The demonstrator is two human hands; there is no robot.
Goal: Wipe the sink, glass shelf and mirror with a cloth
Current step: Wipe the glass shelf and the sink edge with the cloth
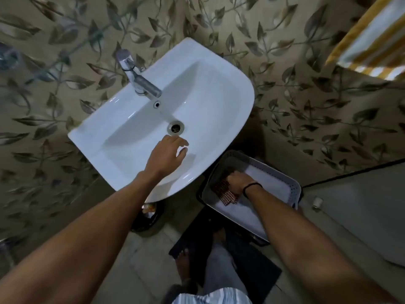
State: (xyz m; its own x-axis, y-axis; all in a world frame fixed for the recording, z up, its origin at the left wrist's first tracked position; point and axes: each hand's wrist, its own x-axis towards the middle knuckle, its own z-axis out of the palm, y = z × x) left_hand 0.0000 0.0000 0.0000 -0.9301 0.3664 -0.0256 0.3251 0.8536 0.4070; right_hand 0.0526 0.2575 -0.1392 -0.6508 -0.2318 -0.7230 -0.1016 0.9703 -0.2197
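Fingers (230,179) of my right hand (238,182) curl round the cloth (222,188), down in the basket (294,190) beside the sink (135,128) — looks like the fetch, no wiping yet. Left hand (167,154) hangs loose over the sink, holding nothing. Next — lift the cloth clear and across.

The sink (208,88) is white, the wall (285,119) beige with brown leaves. The cloth (224,190) is red-checked, the basket (293,189) pale grey. Upper right, a yellow-and-white striped towel (370,40).
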